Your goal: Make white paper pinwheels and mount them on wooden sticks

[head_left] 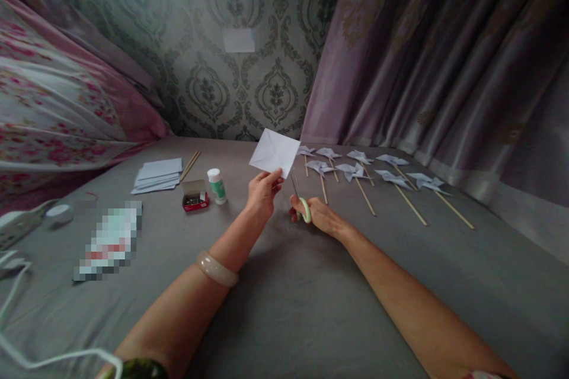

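A square of white paper (274, 151) with diagonal creases is pinched by its lower corner in my left hand (263, 192), raised above the grey sheet. My right hand (315, 213) is closed around the pale green handles of a pair of scissors (306, 211). Their thin blades point up, close to the paper's lower right edge; whether they touch it I cannot tell. Several white paper pinwheels (353, 172) on wooden sticks lie in two rows to the right, beyond my right hand.
Left of my hands stand a glue bottle (217, 186) and an open red box (195, 200) of small metal pieces. Behind them lie a paper stack (157, 175) and wooden sticks (190, 166). A blurred packet (109, 241), a power strip (20, 226) and a white cable (57, 360) are farther left.
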`<state>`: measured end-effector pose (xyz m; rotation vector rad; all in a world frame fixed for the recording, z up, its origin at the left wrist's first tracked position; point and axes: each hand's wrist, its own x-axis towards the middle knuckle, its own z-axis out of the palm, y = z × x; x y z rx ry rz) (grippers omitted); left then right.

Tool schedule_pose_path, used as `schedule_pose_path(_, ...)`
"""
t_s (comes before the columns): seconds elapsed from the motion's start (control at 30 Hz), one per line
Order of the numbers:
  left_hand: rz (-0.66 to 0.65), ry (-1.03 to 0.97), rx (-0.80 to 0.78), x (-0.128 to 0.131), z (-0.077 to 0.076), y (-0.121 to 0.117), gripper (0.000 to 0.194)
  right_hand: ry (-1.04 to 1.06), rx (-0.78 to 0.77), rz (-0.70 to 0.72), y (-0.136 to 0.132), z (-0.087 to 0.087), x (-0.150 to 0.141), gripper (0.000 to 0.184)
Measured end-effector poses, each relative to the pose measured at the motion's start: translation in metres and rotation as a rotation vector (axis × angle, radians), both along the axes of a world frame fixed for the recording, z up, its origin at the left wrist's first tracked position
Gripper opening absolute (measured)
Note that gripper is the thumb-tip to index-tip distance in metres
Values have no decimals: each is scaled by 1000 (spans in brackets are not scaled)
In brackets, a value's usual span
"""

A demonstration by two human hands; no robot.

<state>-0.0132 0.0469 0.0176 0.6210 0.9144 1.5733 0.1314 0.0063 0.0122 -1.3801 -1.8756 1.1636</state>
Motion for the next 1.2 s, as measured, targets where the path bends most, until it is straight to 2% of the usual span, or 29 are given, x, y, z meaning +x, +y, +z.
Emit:
schedule_pose_path(0.5,-53,-12,-11,8,-1,-6,31,15,26,-4,4,-7,0,66)
schedule_pose_path(0.83,-59,-13,-16,9,0,-7,30,32,29,-24,2,-3,0,64)
schedule_pose_path(1.2,-60,-9,4,9,0,-7,28,51,25,-47,4,-8,-1,62)
